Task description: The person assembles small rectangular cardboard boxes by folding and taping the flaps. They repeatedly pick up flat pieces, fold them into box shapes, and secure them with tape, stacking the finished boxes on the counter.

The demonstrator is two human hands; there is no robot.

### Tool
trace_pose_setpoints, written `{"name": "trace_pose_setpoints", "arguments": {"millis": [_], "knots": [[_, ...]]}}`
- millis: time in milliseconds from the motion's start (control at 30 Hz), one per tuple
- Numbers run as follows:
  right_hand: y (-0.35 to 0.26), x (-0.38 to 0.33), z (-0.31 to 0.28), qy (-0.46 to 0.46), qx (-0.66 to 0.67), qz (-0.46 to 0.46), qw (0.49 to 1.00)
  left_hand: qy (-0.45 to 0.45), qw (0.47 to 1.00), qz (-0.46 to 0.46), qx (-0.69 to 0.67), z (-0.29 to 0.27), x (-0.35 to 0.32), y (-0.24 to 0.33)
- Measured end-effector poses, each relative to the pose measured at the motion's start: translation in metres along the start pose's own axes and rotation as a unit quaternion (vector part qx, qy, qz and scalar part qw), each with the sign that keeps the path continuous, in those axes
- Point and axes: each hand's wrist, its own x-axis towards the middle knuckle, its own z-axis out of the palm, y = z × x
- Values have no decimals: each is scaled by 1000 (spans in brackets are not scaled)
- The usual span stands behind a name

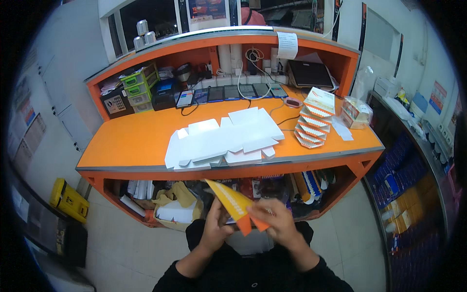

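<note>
Between my two hands, above my lap and in front of the counter, is a partly folded yellow and orange cardboard carton (232,200). My left hand (214,228) grips its left side from below, the fingers partly hidden behind the card. My right hand (277,219) is closed on its right edge near the orange flaps and is slightly blurred. On the orange counter (121,141) just beyond lie overlapping flat carton blanks (219,138), white side up. A leaning stack of folded cartons (314,124), white with orange edges, stands to their right.
Several phones and tablets (216,93) with cables line the counter's back. Green drawers (138,87) and a small safe (116,103) sit back left. A bagged package (356,113) is at the right end. Below, an open paper sack (179,209) fills the shelf; a yellow bin (69,200) stands left.
</note>
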Motion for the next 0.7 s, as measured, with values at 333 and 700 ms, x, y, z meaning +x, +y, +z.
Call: {"name": "trace_pose_setpoints", "arguments": {"millis": [333, 700], "knots": [[-4, -34, 11, 40, -55, 50, 996, 169, 952, -23, 256, -4, -43, -32], [-33, -48, 28, 210, 94, 161, 960, 157, 882, 166, 412, 24, -49, -46]]}}
